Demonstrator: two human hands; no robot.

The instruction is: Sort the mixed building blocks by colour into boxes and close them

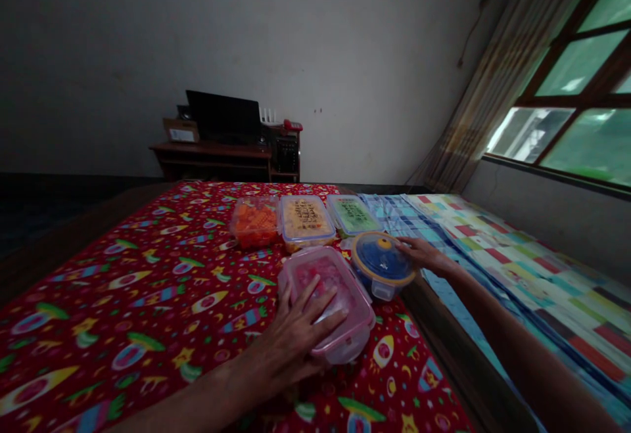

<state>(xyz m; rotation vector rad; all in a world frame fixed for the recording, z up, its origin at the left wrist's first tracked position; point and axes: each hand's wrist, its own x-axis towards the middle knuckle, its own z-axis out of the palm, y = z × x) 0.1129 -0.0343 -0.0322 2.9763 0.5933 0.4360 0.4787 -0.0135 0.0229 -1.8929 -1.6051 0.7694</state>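
Observation:
My left hand (310,321) lies over the lid of a pink-lidded rectangular food container (352,292), its fingers spread apart and pressed to the top. Reddish contents show faintly through that lid. At the right edge of a round food container (379,259) with a blue and yellow lid is my right hand (424,253); its fingers curl over the rim and the thumb is hidden. Behind them stand an open clear container (256,223) of orange pieces, a container (306,221) with a yellowish lid and dark writing, and a green-filled container (352,215).
A red patterned cloth (187,288) covers the surface under the containers. To the right lie a dark wooden edge (448,347) and a colourful checked cloth (532,269). A desk (211,150) with a black monitor (224,117) stands by the wall. A window (566,104) is at right.

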